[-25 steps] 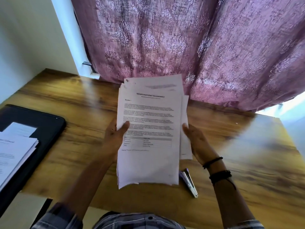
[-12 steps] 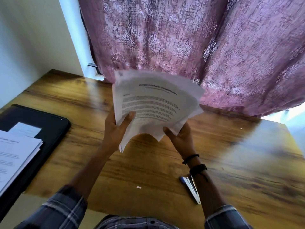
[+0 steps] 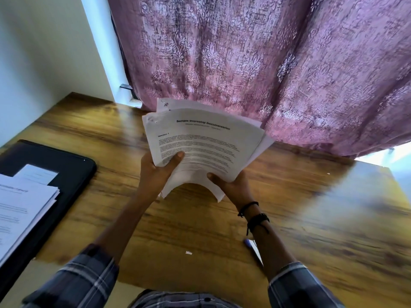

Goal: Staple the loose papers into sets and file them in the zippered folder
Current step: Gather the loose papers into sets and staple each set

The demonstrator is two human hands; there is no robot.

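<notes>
Papers (image 3: 204, 143) are up off the table (image 3: 311, 230) beyond the stapler (image 3: 254, 250), left hand (image 3: 155, 174) pinching the near-left edge thumb on top, right hand (image 3: 233, 187) gripping the near-right corner, sheets now bowed and fanned toward the curtain (image 3: 244, 52), flat a second ago.

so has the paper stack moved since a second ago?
Yes. The paper stack has gone away from the stapler, toward the curtain: its lower edge overlapped the stapler before and now sits well beyond it.
</notes>
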